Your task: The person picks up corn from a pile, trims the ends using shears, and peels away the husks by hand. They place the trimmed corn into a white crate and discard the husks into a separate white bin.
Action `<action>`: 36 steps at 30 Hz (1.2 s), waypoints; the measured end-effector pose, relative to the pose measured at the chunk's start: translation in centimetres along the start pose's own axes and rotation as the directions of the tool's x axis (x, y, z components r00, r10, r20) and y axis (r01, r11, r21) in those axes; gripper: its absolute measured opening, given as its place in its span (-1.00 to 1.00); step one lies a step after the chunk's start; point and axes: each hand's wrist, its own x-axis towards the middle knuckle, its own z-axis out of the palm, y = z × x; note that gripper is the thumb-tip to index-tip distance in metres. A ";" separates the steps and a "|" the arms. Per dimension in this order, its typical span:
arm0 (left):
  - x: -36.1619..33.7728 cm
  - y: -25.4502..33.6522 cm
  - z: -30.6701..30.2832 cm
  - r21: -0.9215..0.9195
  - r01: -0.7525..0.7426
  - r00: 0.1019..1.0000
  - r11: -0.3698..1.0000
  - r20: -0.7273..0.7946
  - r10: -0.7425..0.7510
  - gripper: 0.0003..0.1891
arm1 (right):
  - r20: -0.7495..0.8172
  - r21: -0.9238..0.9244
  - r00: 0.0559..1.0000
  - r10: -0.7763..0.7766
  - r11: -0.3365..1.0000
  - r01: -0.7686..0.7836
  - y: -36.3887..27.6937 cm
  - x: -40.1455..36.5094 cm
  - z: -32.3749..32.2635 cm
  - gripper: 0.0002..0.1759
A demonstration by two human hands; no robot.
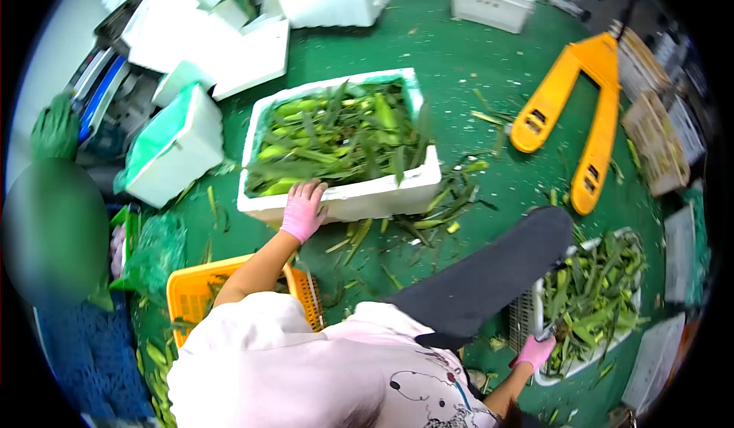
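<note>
My left hand (304, 210), in a pink glove, is closed over the near rim of a white foam box (359, 202). Green corn husks and long leaves (332, 133) fill that box, some hanging over its edge. Low on the right, my right hand (535, 353), also pink-gloved, is curled closed beside the rim of a white basket (585, 371). A small grey piece shows at its fingers; I cannot tell what it is. More husks and leaves (596, 290) heap up inside this basket. My dark-trousered leg (489, 275) stretches between the two containers.
A yellow crate (199, 271) stands by my left arm. The yellow forks of a pallet truck (569, 95) lie at upper right. Foam boxes and lids (252, 57) pile up at upper left. A green glove (55, 126) shows at far left. Loose leaves (451, 198) litter the green floor.
</note>
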 end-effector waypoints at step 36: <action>-12.9 -28.7 -19.5 0.194 0.980 0.156 0.036 -0.655 -0.739 -0.53 | 0.294 -0.077 0.923 -0.249 0.956 0.283 6.2 3.4 2.3 -0.17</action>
